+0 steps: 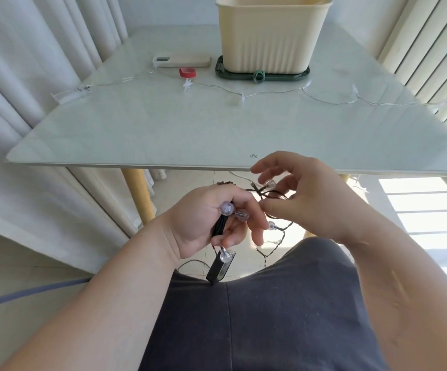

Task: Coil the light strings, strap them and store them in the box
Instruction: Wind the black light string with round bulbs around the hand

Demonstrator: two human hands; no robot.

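A pale glass tabletop (163, 129) stands between white curtains (29, 76) and vertical blinds (431, 49). On it sit a cream box (270, 33) on a green lid (262, 76), a phone (182, 61), a red roll (187, 72) and a clear star light string (243, 97) stretched left to right. Below the near edge, over the lap, the left grip (203, 218) closes round the bundled black globe light string (219, 226), its long axis near upright. The battery case (221, 266) hangs beneath, pointing down. The right grip (310, 199) pinches a loose loop just beside it.
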